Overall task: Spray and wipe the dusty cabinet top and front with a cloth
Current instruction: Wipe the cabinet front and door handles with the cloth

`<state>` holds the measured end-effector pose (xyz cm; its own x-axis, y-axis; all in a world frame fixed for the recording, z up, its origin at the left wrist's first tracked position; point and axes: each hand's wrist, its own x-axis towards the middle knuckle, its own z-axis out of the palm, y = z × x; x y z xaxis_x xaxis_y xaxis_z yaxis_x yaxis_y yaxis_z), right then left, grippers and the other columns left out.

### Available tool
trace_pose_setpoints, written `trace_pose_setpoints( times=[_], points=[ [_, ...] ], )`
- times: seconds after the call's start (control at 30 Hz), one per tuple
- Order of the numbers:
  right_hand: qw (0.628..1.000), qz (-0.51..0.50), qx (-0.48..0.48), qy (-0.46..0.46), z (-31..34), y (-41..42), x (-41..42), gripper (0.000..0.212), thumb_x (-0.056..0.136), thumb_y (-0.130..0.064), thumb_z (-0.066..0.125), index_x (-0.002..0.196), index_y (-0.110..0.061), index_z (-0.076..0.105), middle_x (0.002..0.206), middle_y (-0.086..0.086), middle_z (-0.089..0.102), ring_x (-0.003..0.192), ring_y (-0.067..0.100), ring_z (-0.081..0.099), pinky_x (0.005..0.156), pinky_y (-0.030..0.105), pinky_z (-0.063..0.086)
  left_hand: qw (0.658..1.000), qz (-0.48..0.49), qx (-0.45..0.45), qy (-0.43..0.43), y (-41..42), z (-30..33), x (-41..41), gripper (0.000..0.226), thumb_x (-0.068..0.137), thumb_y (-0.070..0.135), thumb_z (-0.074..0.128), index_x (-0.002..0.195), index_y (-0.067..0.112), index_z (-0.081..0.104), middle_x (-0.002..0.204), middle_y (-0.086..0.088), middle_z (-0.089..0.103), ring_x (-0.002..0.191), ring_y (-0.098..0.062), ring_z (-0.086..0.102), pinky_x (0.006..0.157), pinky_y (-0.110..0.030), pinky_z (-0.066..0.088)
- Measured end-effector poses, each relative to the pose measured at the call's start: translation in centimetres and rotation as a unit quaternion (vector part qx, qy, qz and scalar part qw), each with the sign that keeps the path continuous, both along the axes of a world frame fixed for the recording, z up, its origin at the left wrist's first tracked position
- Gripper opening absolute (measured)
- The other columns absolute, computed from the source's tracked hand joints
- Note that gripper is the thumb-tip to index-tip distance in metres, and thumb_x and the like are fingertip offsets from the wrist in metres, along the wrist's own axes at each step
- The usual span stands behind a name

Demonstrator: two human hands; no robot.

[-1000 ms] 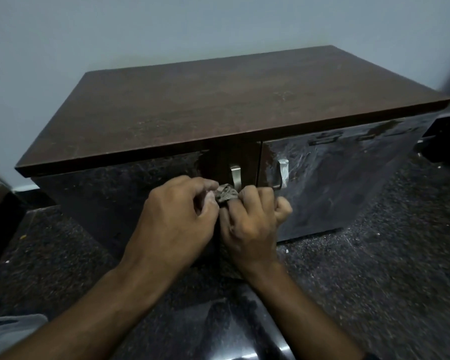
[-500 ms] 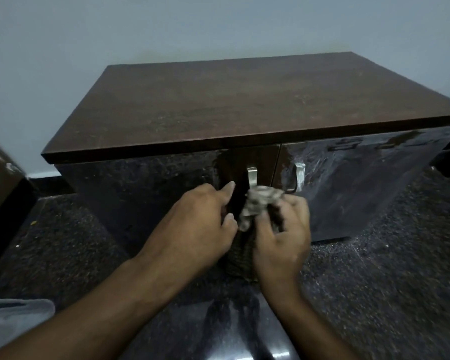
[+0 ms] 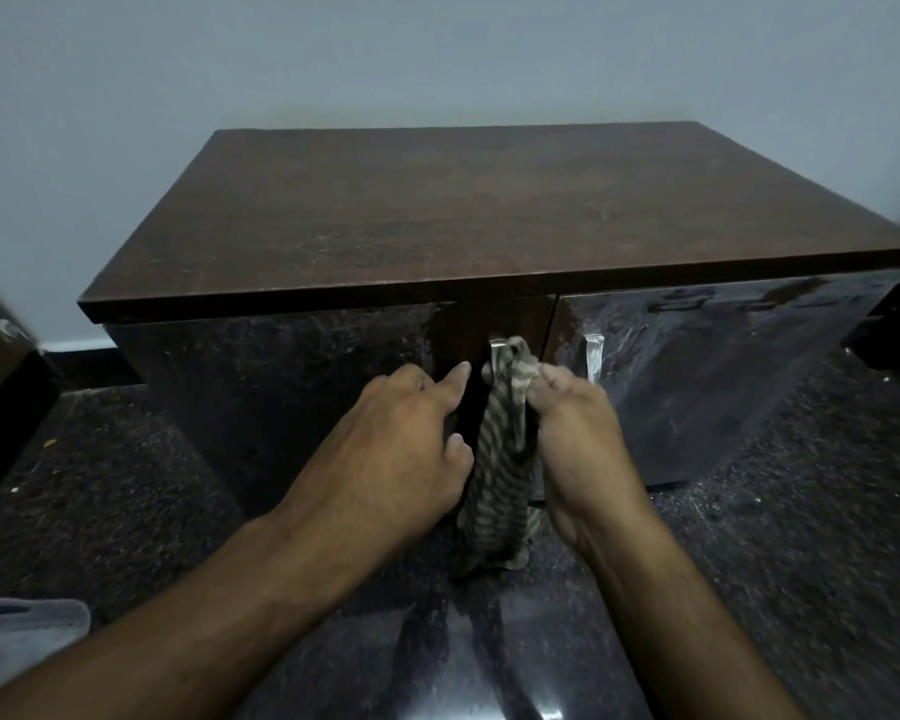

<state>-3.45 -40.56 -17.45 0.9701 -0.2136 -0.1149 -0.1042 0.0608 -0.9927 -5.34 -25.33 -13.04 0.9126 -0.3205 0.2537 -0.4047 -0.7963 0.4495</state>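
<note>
Holding a striped cloth (image 3: 494,480) in the right hand (image 3: 578,449) at the centre of the frame, in front of a dark wooden cabinet (image 3: 489,226) that fills the middle of the picture. Grip of that hand narrow, fingers curled round the upper part of the cloth, with the rest hanging down to the lower centre. Top of the cloth bunched against a metal door handle (image 3: 497,350) on the cabinet front. Left hand (image 3: 401,449) just beside the cloth on its left, grip wide and holding nothing, index finger stretched toward the strip between the doors, thumb close against the fabric; whether touching, cannot tell. Second metal handle (image 3: 592,356) on the glossy right door (image 3: 707,376), to the right of the right hand. Cabinet top brown, faintly streaked and speckled, reaching to a pale wall (image 3: 437,59) in the upper part of the frame. Dark speckled floor (image 3: 775,537) along the bottom and right. Pale grey object (image 3: 17,636) at the lower left edge, and part of another dark piece of furniture (image 3: 1,387) at the left edge.
</note>
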Motion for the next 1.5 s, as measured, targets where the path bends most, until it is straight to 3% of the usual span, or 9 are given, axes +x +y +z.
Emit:
trace_pose_setpoints(
  times=[0.3,0.4,0.57,0.77,0.87,1.0,1.13,1.23,1.5],
  points=[
    [0.998,-0.055,-0.008,-0.005,-1.0,0.9,-0.8,0.033,0.099,-0.031,0.048,0.101,-0.006,0.070,0.102,0.026,0.072,0.100,0.051,0.065,0.085,0.065,0.055,1.000,0.007,-0.003,-0.018,-0.3,-0.4,0.0,0.066,0.093,0.034,0.052,0.152,0.029,0.022,0.115,0.014,0.042,0.110,-0.003,0.039,0.092,-0.021,0.043],
    [0.993,-0.111,-0.032,-0.020,-1.0,1.3,-1.5,0.025,0.101,-0.015,0.057,0.086,-0.008,0.075,0.088,0.022,0.074,0.090,0.046,0.070,0.079,0.061,0.058,1.000,0.010,0.003,-0.012,-0.3,-0.5,-0.1,0.069,0.093,0.036,0.051,0.153,0.032,0.016,0.121,0.013,0.041,0.107,-0.001,0.034,0.088,-0.017,0.036],
    [0.985,-0.154,0.061,0.035,-0.6,1.5,-1.8,0.030,0.096,0.000,0.062,0.075,-0.014,0.077,0.088,0.025,0.074,0.089,0.036,0.074,0.086,0.054,0.058,1.000,0.010,0.003,0.009,-0.2,-0.6,-0.2,0.072,0.092,0.033,0.052,0.153,0.034,0.014,0.110,0.016,0.037,0.104,-0.002,0.036,0.086,-0.018,0.038],
    [0.952,-0.119,0.247,0.138,-1.3,3.2,-1.9,0.018,0.093,0.010,0.058,0.081,0.001,0.068,0.060,0.012,0.067,0.047,0.016,0.064,0.047,0.024,0.054,0.999,0.017,0.021,0.020,-0.3,-0.6,-0.1,0.072,0.092,0.035,0.051,0.153,0.035,0.012,0.121,0.013,0.041,0.103,0.000,0.032,0.086,-0.018,0.036],
    [0.946,-0.172,0.258,0.099,-0.9,3.7,-1.2,0.011,0.090,0.009,0.063,0.084,0.005,0.072,0.072,0.017,0.072,0.063,0.022,0.069,0.063,0.032,0.059,0.999,0.016,0.022,0.020,-0.1,-0.6,0.0,0.073,0.092,0.035,0.052,0.152,0.036,0.012,0.121,0.013,0.042,0.105,-0.002,0.034,0.088,-0.019,0.038],
    [0.956,-0.217,0.197,0.022,0.2,3.8,-2.5,0.007,0.087,0.001,0.073,0.081,-0.001,0.075,0.069,0.008,0.076,0.067,0.016,0.073,0.062,0.025,0.058,0.999,0.009,0.025,0.021,0.2,-0.7,0.0,0.074,0.091,0.035,0.053,0.152,0.038,0.012,0.108,0.017,0.035,0.103,-0.002,0.034,0.089,-0.020,0.039],
    [0.957,-0.250,-0.051,-0.138,2.2,2.9,-2.1,0.005,0.085,-0.008,0.078,0.084,-0.011,0.076,0.069,-0.008,0.071,0.062,-0.001,0.065,0.058,0.009,0.048,1.000,0.002,0.021,0.002,0.0,-0.5,0.1,0.072,0.092,0.037,0.052,0.153,0.032,0.014,0.121,0.012,0.043,0.112,-0.006,0.039,0.093,-0.023,0.042],
    [0.943,-0.220,-0.174,-0.177,2.6,2.4,-0.8,0.017,0.084,-0.010,0.079,0.083,-0.022,0.066,0.080,-0.007,0.068,0.068,0.000,0.062,0.061,0.005,0.043,1.000,-0.001,0.023,-0.012,-0.3,-0.3,0.3,0.068,0.091,0.036,0.054,0.152,0.024,0.025,0.127,0.008,0.048,0.117,-0.009,0.042,0.098,-0.026,0.043],
    [0.944,-0.201,-0.207,-0.161,-2.4,2.6,-1.9,0.026,0.079,0.002,0.078,0.073,-0.017,0.061,0.077,-0.007,0.061,0.073,0.004,0.057,0.063,0.007,0.042,0.997,-0.006,-0.081,-0.005,-0.9,0.1,0.4,0.056,0.091,0.028,0.058,0.145,0.025,0.043,0.115,0.016,0.056,0.098,0.000,0.051,0.090,-0.018,0.045]
  ],
)
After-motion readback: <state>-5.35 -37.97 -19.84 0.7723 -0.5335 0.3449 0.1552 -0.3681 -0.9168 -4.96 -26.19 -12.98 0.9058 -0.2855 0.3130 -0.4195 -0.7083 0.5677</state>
